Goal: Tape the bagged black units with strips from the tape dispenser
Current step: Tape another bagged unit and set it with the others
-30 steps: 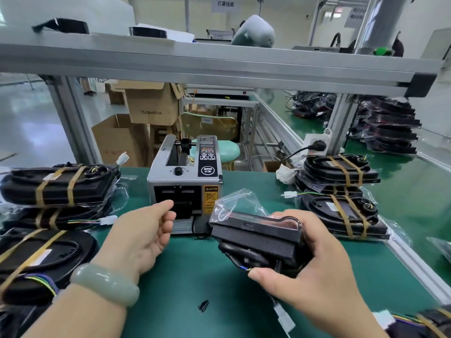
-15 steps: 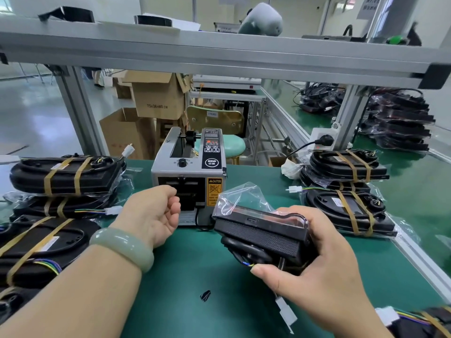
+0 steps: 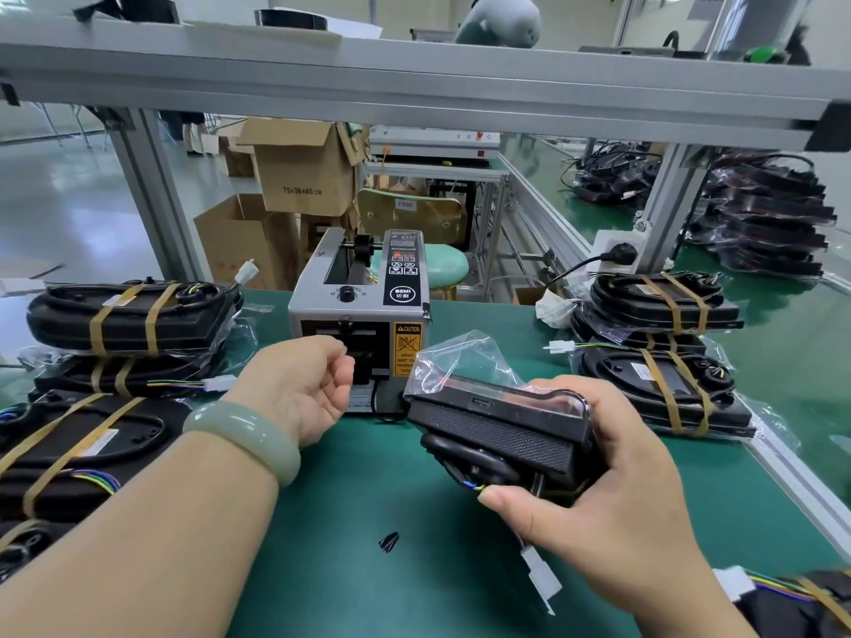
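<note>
The right hand (image 3: 612, 495) grips the black ribbed unit in its clear plastic bag (image 3: 497, 430) above the green bench (image 3: 322, 522), beside the grey tape dispenser (image 3: 364, 310), while the left hand (image 3: 294, 393) curls its fingers (image 3: 336, 375) at the outlet — strip not discernible — so a skewed pull may fold the tape, or the slick bag may slip.

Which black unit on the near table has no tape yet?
The unit held in the right hand; the stacked units on both sides carry tan strips.

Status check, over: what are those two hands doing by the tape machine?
Left hand at tape dispenser outlet, fingers curled; strip unseen. Right hand grips bagged black unit, no tape showing. Nothing between them.
</note>
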`<control>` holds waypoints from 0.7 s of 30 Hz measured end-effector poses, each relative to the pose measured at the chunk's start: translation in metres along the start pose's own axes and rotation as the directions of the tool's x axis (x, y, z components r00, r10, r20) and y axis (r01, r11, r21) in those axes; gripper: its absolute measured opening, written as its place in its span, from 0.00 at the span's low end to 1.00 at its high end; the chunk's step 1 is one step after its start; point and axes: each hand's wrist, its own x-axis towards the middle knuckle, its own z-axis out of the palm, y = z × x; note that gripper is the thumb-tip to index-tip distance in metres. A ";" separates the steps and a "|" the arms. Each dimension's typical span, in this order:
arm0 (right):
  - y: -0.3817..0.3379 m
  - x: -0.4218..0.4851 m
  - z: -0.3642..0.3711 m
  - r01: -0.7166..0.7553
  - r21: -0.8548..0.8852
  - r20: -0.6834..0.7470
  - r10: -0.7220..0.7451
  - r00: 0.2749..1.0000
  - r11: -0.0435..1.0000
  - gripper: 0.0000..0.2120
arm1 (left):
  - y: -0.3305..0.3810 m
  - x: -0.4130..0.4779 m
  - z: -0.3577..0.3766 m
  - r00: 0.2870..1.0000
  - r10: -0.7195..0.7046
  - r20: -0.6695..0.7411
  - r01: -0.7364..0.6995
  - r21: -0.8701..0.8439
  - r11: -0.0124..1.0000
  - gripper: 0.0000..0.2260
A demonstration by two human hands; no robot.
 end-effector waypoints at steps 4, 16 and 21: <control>-0.001 0.000 0.001 -0.002 0.002 0.002 0.002 1.000 1.000 0.26 | -0.001 0.005 0.004 0.997 0.052 -0.053 -0.051 0.024 0.998 0.07; -0.001 -0.007 0.007 0.040 -0.094 -0.019 -0.041 0.999 0.995 0.30 | -0.013 0.014 0.012 0.963 0.127 -0.237 -0.129 0.005 0.992 0.06; 0.001 -0.007 0.008 0.039 -0.059 -0.052 -0.042 0.998 0.997 0.32 | -0.011 0.003 -0.003 0.994 0.035 -0.107 -0.045 -0.090 0.995 0.09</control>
